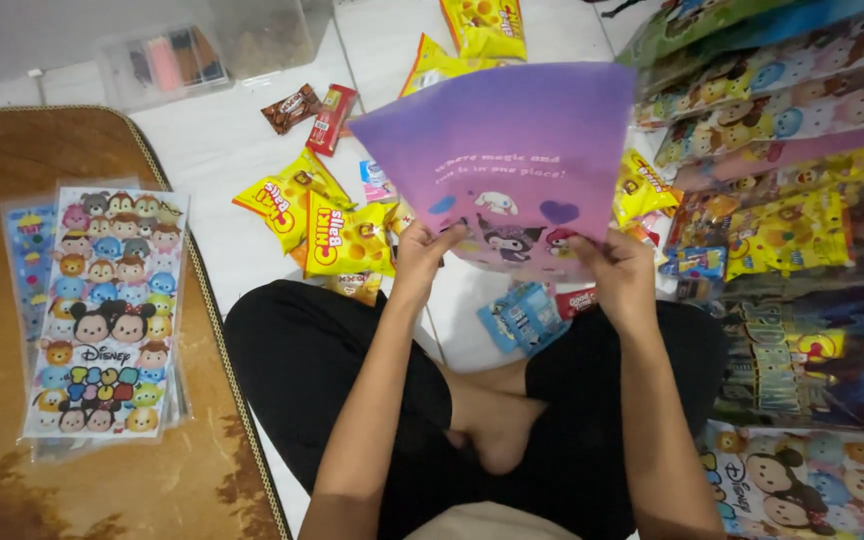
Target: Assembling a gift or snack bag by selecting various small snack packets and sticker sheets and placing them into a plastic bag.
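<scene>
While the person sits cross-legged on the white floor, both hands hold up one bag:

- purple cartoon-print bag (512,160) raised over the lap, bottom edge toward the person, mouth end away.
- left hand (422,255) closed, pinching the bag's lower left corner; right hand (620,272) closed, pinching the lower right edge.
- yellow snack packs (327,215) lie on the floor just past the left hand; small blue packets (524,318) between the knees, under the bag.
- chocolate bars (312,112) further out, near a clear plastic box (167,62).
- stack of cartoon-print bags (102,310) on the brown mat (12,480), well apart to the left; more printed bags (802,110) piled on the right.
- Judgement: this looks like handling or opening the bag. To do it well, keep the pinch at the corners only, rub the two layers apart with the thumbs, hold the bag clear of the packets below, don't crease the print.
</scene>
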